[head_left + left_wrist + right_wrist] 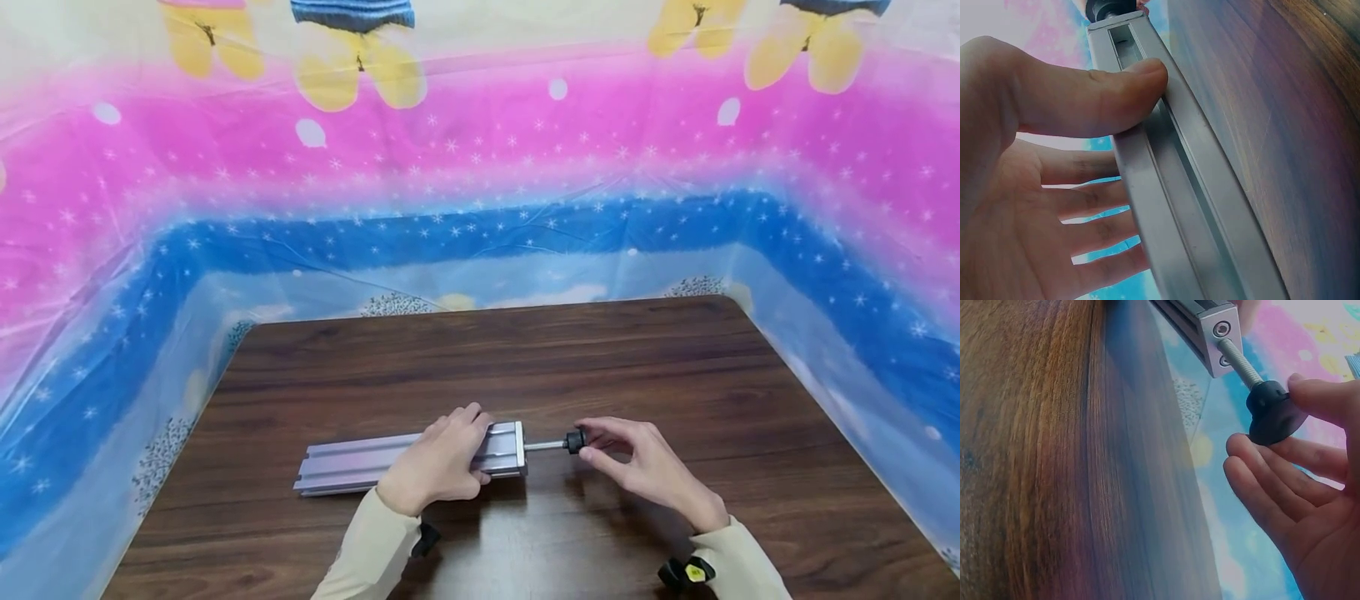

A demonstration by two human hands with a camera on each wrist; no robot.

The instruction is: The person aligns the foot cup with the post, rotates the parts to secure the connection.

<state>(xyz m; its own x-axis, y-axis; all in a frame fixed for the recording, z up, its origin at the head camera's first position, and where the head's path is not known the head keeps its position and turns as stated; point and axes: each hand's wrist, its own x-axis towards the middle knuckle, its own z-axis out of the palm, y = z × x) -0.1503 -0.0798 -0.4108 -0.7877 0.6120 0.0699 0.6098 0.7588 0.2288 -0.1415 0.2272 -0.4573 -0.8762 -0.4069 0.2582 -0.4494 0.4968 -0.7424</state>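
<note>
Near the front edge of a dark wooden table [637,367], slightly left of centre: a silver metal rail [352,465], grooved along its length, lying flat and running left to right. Gripped at its right end by the left hand [438,462], fingers draped over the far side, thumb pressed against the near side. In the left wrist view, thumb [1116,94] lying across the rail's [1191,206] slotted face, four fingers spread behind the far edge, palm open toward the camera.

Out of the rail's right end face, a thin threaded rod [543,446], pointing right and level with the table. At its tip, a black knob [575,440], pinched by the right hand [645,471] between thumb and forefinger, remaining fingers loosely curled beneath. In the right wrist view, knob [1272,412] caught between the thumb above and fingertips [1241,450] below, rod [1239,362] entering the square end plate [1219,340], two round holes visible in that plate. Rod mostly exposed between plate and knob.

Both wrists in pale cream sleeves [367,542], a small black device strapped under each, the right one bearing a yellow mark [695,572].

Around the table on the left, far and right sides, a glossy plastic sheet [480,183] printed in pink, blue and white bands with stars, snowflakes and yellow cartoon feet along the top.
</note>
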